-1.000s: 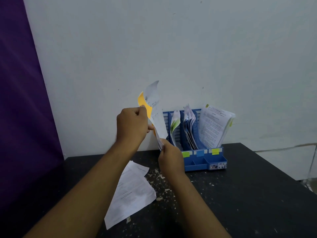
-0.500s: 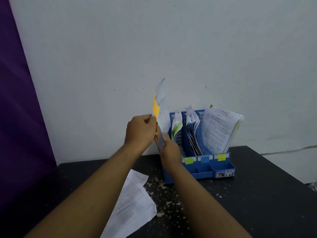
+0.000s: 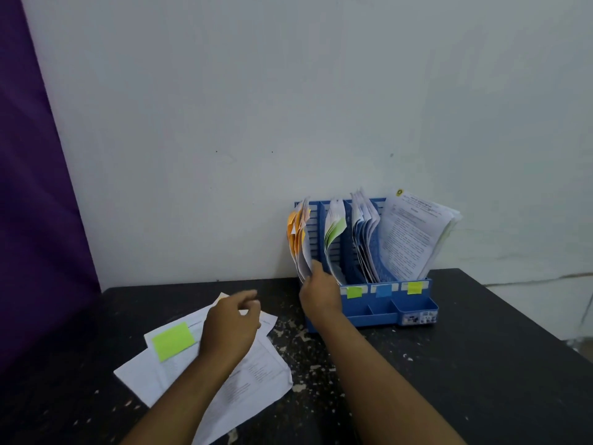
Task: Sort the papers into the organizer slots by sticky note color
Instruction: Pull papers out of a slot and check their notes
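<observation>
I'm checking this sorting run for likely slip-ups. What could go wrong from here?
1. The orange-note papers lean out over the organizer's left edge; they may flop out once the right hand lets go.
2. The left hand hovers over overlapping loose sheets; it could lift two at once.
3. The green note matches the second slot's green tab, which sits close beside the blue tab, so a misfile is possible.

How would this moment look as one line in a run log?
right hand: on orange-note papers in organizer leftmost slot | left hand: over green-note paper
</observation>
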`<action>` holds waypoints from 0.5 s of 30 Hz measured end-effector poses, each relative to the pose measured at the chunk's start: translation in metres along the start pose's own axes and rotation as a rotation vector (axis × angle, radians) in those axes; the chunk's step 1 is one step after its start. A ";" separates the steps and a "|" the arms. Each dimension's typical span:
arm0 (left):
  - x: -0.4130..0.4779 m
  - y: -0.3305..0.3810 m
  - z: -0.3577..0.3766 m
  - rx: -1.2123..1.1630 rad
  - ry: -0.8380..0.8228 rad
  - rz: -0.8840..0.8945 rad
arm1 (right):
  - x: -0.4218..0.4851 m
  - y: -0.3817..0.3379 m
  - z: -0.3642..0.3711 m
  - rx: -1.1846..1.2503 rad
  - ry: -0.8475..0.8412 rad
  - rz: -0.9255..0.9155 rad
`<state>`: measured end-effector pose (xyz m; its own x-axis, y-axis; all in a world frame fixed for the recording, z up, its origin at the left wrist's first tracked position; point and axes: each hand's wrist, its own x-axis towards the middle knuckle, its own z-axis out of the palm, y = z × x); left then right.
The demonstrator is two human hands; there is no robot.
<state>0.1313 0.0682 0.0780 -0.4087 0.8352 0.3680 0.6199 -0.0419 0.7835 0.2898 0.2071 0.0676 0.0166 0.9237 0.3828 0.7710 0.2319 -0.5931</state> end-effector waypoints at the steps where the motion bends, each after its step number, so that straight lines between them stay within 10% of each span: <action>1: -0.005 -0.007 -0.002 0.014 0.011 -0.006 | -0.003 -0.001 -0.001 -0.006 0.004 0.001; 15: -0.083 -0.105 -0.059 0.273 0.101 -0.165 | -0.139 -0.042 0.036 0.039 -0.119 -0.082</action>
<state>0.0605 -0.0288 -0.0056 -0.5744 0.7592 0.3060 0.6910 0.2494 0.6784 0.2327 0.0799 0.0137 -0.1223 0.9303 0.3458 0.7410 0.3174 -0.5918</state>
